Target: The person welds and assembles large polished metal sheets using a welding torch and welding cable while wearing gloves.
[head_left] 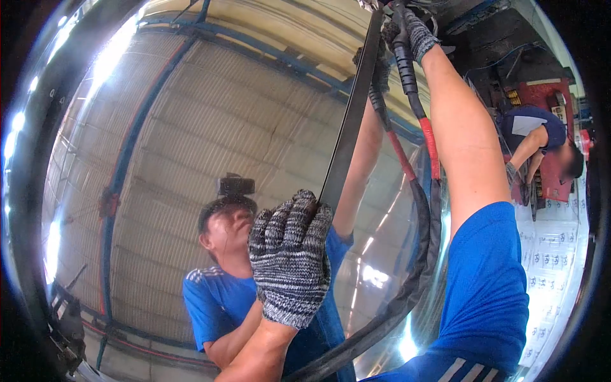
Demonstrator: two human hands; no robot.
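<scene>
My left hand (293, 258), in a black-and-white knit glove, is closed with its fingertips on the lower end of a long dark flat bar (352, 114). The bar slants up to the top of the view along a mirror-bright metal sheet (210, 114). At the bar's upper end, my gloved right hand (420, 33) is wrapped round the black handle of what looks like a welding torch (405, 67). The torch's tip is out of sight behind the hand and the frame's edge. From it a black cable (417, 267) with a red section hangs and curves down.
The shiny sheet reflects my body, the cable and the roof beams. Off to the right, another person (541, 130) bends over beside a red surface (555, 95). Patterned white sheeting (547, 254) lies below them.
</scene>
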